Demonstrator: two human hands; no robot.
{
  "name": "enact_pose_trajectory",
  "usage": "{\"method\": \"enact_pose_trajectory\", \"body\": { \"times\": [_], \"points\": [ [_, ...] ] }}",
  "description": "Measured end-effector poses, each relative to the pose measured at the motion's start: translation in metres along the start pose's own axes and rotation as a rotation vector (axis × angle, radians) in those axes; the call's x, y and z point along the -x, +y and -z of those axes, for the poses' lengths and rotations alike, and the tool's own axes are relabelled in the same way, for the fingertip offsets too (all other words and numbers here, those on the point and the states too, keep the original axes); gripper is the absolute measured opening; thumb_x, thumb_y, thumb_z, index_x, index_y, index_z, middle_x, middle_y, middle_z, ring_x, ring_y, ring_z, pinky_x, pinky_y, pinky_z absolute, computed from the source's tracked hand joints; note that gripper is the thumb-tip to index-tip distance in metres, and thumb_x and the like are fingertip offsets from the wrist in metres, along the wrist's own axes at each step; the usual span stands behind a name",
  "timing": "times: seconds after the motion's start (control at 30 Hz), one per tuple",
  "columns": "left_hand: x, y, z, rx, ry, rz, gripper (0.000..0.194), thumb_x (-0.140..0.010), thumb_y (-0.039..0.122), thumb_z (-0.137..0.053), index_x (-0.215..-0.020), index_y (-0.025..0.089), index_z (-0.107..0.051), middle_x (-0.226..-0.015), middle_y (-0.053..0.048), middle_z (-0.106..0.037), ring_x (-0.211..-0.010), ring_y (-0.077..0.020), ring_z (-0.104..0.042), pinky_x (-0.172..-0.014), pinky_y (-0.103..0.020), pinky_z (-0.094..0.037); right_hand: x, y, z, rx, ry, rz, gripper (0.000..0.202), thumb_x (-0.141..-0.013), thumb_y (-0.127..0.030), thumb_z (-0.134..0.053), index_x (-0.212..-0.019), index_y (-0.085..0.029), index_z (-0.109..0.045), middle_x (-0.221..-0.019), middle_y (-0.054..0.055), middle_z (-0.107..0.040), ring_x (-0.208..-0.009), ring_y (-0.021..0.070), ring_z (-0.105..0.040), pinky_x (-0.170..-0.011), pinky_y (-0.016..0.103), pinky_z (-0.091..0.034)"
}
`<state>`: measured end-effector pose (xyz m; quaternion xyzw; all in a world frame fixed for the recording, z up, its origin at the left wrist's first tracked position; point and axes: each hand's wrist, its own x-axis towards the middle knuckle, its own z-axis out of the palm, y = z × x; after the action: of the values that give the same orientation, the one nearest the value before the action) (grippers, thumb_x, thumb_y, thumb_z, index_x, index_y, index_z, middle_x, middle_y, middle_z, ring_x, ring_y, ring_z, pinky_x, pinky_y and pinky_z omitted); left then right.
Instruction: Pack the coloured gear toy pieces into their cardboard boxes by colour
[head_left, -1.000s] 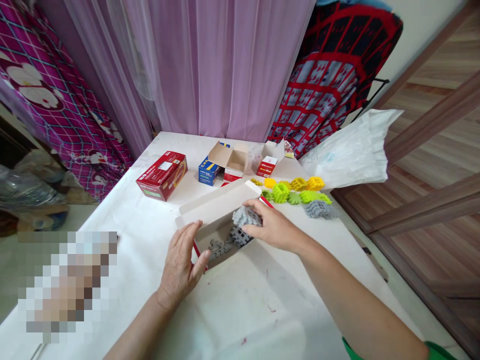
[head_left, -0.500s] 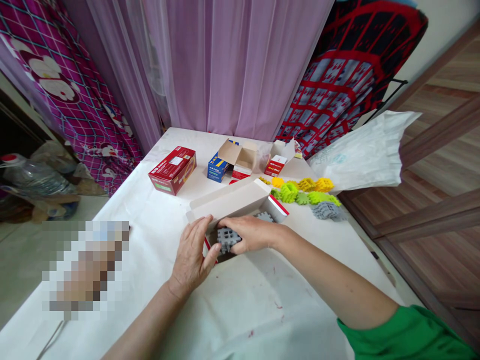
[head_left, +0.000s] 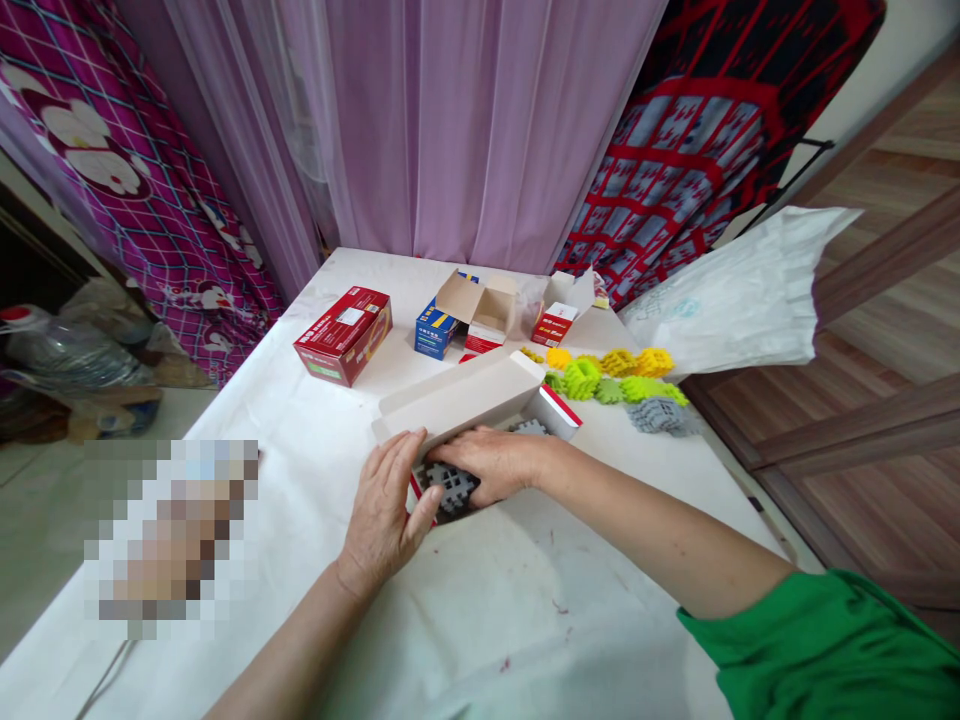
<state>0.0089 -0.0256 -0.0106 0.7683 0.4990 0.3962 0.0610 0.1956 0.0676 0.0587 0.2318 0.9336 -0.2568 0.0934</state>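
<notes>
An open white-lined box with red edges [head_left: 459, 400] lies on the table in front of me, its long lid flap tilted back. My left hand [head_left: 386, 500] grips the left end of this box, fingers along the flap and thumb at the near corner. Inside the box, my right hand [head_left: 499, 465] is closed around a stack of grey interlocking toy blocks [head_left: 454, 488]; its fingertips are partly hidden. More grey blocks [head_left: 529, 427] lie in the right part of the box, beyond my right wrist.
Rows of yellow blocks [head_left: 619, 362], green blocks [head_left: 581, 380] and grey blocks [head_left: 660, 415] lie at the right. Behind stand a closed red box [head_left: 345, 335], a blue box [head_left: 433, 330] and an open red-and-white box [head_left: 553, 325]. A white bag [head_left: 742, 290] lies at the right edge.
My right hand has lowered the grey blocks deeper into the left part of the box. My left hand has stayed at the box's end. The view has shifted slightly.
</notes>
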Motion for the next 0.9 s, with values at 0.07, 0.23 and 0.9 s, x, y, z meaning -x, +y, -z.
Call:
{"method": "enact_pose_trajectory", "body": {
  "times": [0.07, 0.23, 0.9],
  "points": [
    [0.000, 0.000, 0.000, 0.000, -0.011, 0.001, 0.057, -0.097, 0.039, -0.043, -0.148, 0.021, -0.028, -0.137, -0.015, -0.054, -0.129, -0.0287, -0.048, -0.107, -0.049, -0.040, 0.001, 0.002, 0.002, -0.011, -0.017, 0.007, 0.066, -0.068, -0.021, -0.072, -0.131, -0.026, -0.054, -0.132, 0.009, -0.061, -0.117, 0.0261, -0.059, -0.098, 0.038, -0.043],
    [0.000, 0.000, 0.001, -0.008, -0.011, -0.007, 0.056, -0.097, 0.040, -0.042, -0.148, 0.022, -0.028, -0.136, -0.014, -0.054, -0.128, -0.0287, -0.048, -0.107, -0.050, -0.040, 0.002, 0.000, 0.006, -0.030, -0.041, -0.007, 0.066, -0.068, -0.012, -0.067, -0.131, -0.030, -0.056, -0.128, 0.005, -0.064, -0.116, 0.0248, -0.060, -0.099, 0.037, -0.043],
    [-0.003, -0.003, 0.002, -0.005, -0.009, -0.062, 0.049, -0.097, 0.033, -0.044, -0.143, 0.019, -0.037, -0.136, -0.013, -0.054, -0.129, -0.0265, -0.046, -0.108, -0.044, -0.040, 0.154, 0.109, 0.003, -0.263, 1.050, -0.793, 0.030, -0.081, -0.030, -0.052, -0.101, -0.019, -0.071, -0.102, 0.006, -0.074, -0.093, 0.0204, -0.068, -0.087, 0.036, -0.052]
  ]
}}
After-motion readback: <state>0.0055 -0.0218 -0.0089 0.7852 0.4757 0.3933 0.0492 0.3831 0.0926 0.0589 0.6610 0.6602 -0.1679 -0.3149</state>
